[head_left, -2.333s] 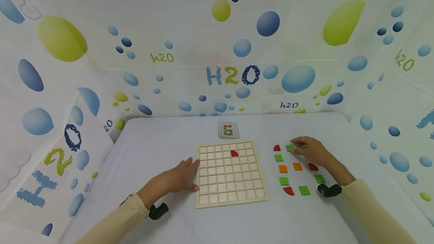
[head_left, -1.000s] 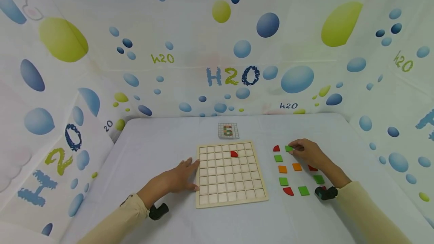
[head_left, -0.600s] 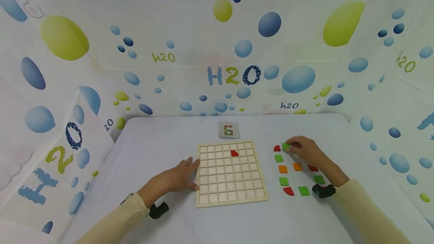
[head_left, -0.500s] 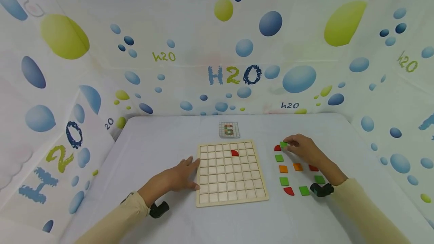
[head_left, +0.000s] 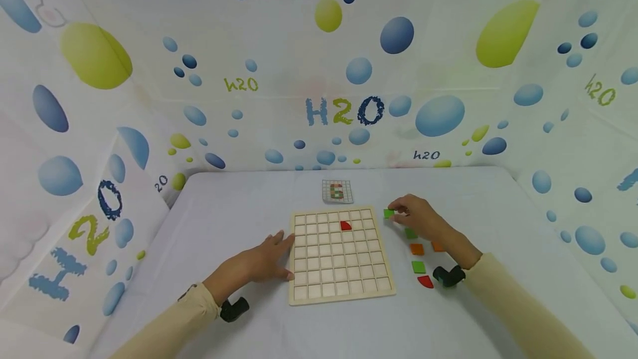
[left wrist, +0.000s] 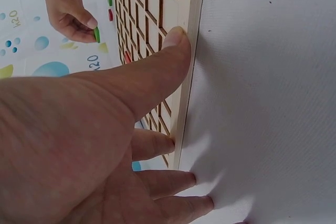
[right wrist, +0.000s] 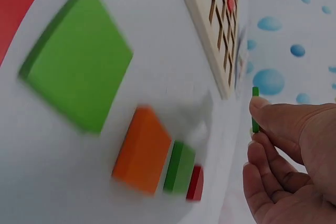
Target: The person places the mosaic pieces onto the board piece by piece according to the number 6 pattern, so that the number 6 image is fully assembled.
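My right hand (head_left: 416, 218) pinches a green square tile (head_left: 389, 213) between thumb and fingers, lifted off the table just right of the board's far corner. In the right wrist view that green tile (right wrist: 255, 109) is seen edge-on. A wooden grid board (head_left: 341, 295) lies in front of me, with one red quarter-round tile (head_left: 345, 226) in a cell of its second row. My left hand (head_left: 264, 259) rests at the board's left side, fingers spread. Its thumb (left wrist: 173, 51) touches the board's edge in the left wrist view.
Behind the board lies a pattern card (head_left: 337, 191) with a coloured figure on a grid. Right of the board are loose tiles: orange square (head_left: 417, 249), green square (head_left: 418, 267), red quarter-round (head_left: 425, 281). My right arm hides others there. A printed cloth (head_left: 279, 126) stands behind.
My right hand took hold of the green tile from the far end of the loose tiles and has carried it left toward the board. The left hand has stayed put.
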Demonstrator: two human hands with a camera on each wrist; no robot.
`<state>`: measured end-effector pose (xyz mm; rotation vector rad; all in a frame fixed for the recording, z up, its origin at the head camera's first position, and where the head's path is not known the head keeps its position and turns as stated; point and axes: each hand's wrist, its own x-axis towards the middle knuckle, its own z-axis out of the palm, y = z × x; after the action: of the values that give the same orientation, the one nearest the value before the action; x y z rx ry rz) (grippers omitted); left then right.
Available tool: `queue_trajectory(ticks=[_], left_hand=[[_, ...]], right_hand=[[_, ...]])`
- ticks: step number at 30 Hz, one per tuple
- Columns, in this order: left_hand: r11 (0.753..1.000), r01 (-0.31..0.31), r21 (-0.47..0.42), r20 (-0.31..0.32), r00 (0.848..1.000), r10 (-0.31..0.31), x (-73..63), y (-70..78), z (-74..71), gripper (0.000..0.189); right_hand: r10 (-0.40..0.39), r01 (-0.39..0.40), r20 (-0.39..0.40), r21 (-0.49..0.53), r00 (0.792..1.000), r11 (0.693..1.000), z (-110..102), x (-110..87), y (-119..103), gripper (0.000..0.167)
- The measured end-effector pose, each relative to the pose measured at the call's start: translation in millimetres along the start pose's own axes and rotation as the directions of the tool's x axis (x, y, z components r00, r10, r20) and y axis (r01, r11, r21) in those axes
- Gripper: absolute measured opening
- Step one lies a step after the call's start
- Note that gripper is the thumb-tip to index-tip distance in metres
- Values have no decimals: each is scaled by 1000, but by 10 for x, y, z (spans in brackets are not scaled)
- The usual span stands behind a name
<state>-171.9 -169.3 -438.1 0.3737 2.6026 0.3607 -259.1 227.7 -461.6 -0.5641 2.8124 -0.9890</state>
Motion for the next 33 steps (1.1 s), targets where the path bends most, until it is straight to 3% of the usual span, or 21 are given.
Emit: queue_trajectory(ticks=[19, 33], left_hand=[[1000, 9, -21, 5, 1000, -8, -35, 25, -17, 95], [999, 25, -41, 8, 1000, -25, -20, 11, 4, 94]], right_hand=[[-79, 79, 98, 0, 992, 997, 434, 285, -636, 22], [-172, 179, 179, -23, 969, 984, 665, 496, -833, 17]])
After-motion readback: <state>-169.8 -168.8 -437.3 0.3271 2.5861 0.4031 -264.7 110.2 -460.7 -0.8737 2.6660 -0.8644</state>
